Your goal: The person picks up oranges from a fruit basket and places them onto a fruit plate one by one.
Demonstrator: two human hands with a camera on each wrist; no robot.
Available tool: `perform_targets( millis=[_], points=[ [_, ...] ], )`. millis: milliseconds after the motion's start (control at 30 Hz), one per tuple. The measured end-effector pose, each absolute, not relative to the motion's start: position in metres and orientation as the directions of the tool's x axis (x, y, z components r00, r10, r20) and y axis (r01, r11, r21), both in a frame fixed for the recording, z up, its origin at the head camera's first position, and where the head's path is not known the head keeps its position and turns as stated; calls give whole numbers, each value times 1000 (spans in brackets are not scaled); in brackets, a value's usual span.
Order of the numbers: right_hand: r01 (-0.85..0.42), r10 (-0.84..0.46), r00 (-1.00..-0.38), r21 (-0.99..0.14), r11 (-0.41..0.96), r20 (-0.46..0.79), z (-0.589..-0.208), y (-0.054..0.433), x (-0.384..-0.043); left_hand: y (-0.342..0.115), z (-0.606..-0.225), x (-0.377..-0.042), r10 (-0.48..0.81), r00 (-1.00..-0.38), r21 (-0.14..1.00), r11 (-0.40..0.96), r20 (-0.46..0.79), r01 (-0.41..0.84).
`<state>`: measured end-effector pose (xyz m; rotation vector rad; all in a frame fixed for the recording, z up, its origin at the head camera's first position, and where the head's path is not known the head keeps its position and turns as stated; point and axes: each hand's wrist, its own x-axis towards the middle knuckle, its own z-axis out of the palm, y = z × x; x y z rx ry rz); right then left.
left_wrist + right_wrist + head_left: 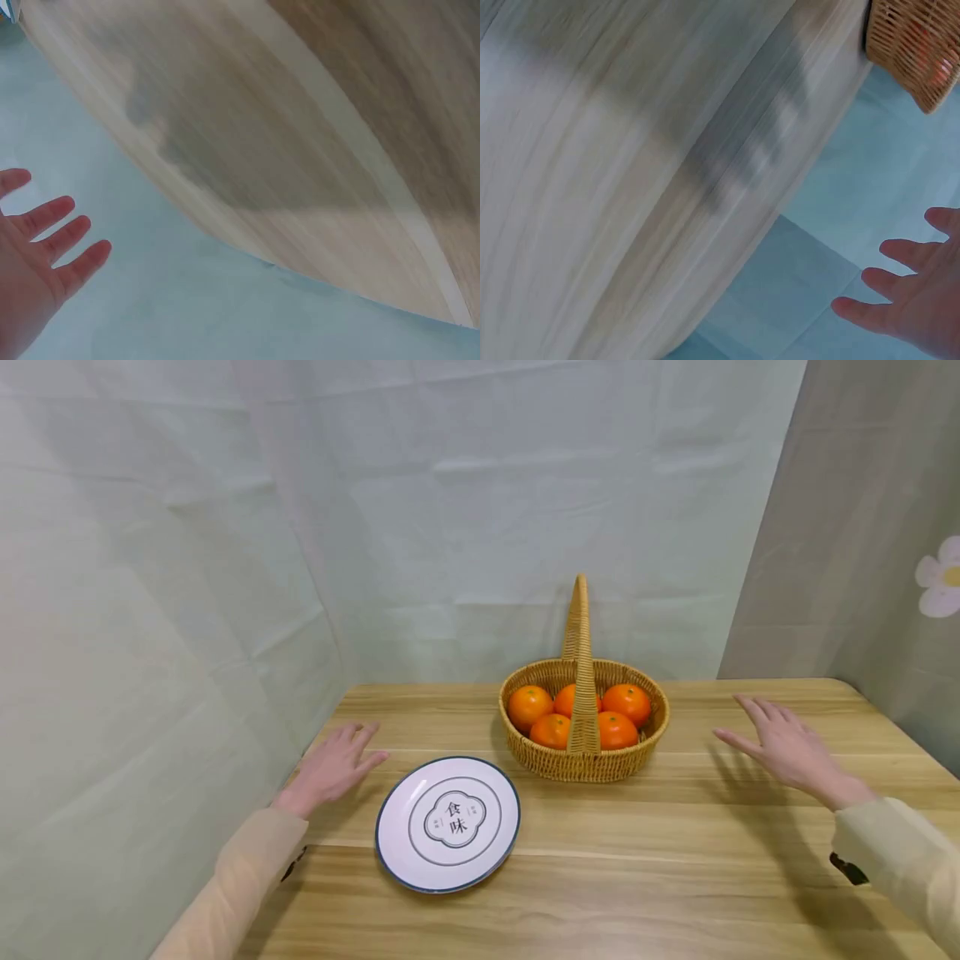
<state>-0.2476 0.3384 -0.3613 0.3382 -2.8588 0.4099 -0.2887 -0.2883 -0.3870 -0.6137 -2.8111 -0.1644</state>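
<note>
My left hand (335, 766) is held over the left side of the table with fingers spread and nothing in it. Just to its right lies a round white plate (483, 852) with a blue rim and dark printed characters in the middle. My right hand (797, 752) hovers above the right side of the table, its fingers apart and holding nothing. Between the hands, toward the back, stands a woven basket (551, 766) with a tall arched handle (584, 693). Several oranges (529, 706) sit inside it, partly hidden by the handle. In the wrist views, the left hand (37, 262) and right hand (907, 292) show outstretched fingers.
The wooden table (637, 877) ends at a pale cloth curtain (480, 527) behind and on the left. On the right hangs a greyer cloth (847, 568) with a white flower (939, 578). Shadows of the hands fall on the tabletop.
</note>
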Motion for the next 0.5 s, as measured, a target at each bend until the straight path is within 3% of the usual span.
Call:
perform_targets(
  millis=[167,500],
  points=[
    [-262,-180,-942,-287,921,283,-363,332,-252,-283,-389,-289,418,-862,68,889,286,453],
    [-268,-178,-950,-372,889,258,-360,319,-257,-272,-391,-285,374,-901,128,904,220,407]
  ],
)
